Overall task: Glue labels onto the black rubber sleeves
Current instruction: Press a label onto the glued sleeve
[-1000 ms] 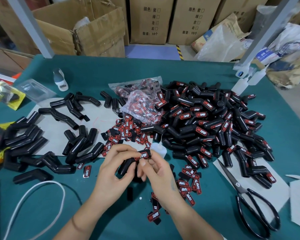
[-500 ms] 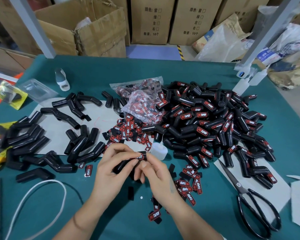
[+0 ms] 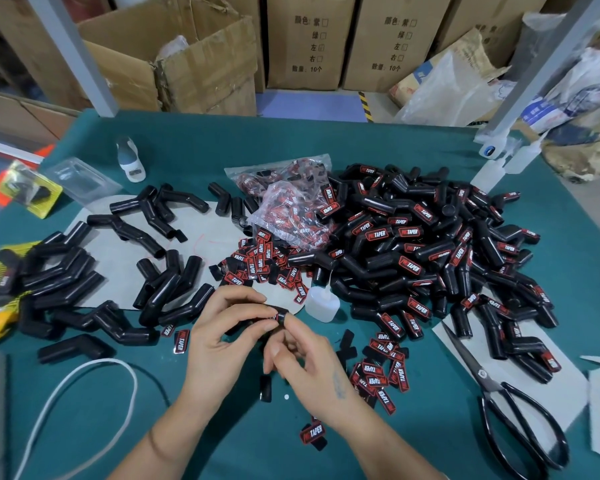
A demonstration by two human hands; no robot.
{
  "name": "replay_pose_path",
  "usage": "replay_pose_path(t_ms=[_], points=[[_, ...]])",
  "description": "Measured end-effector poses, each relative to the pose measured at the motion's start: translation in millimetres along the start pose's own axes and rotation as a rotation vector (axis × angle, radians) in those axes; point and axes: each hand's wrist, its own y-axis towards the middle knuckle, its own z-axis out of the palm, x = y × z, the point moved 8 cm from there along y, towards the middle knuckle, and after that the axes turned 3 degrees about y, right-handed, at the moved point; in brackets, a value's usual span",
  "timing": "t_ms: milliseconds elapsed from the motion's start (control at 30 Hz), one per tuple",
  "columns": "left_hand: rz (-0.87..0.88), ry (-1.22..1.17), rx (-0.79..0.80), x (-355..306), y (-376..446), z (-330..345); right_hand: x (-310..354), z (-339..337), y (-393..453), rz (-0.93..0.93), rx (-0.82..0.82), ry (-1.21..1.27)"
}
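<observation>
Left hand (image 3: 219, 344) grips sleeve (image 3: 280, 314) w/ curled fingers, right hand (image 3: 305, 362) pinches its tip; prob light, soft rubber, so hold mid-body, beside the label.

Black-handled scissors (image 3: 499, 393) lie on the green table (image 3: 326, 140) at near right. A white cord loop (image 3: 94, 403) lies near left. Cardboard boxes (image 3: 309, 39) stand beyond the far edge, beside plastic bags (image 3: 447, 91).

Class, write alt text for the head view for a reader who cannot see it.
Two hands, left hand and right hand, hold one black sleeve over a green table. A labelled pile lies right, bare sleeves left, scissors far right.
</observation>
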Motion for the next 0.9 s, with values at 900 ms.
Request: replay_pose_path(t_ms=[900], points=[[0.173, 0.026, -0.001, -14, 1, -5, 4, -16, 2, -0.033, -0.066, 0.214]])
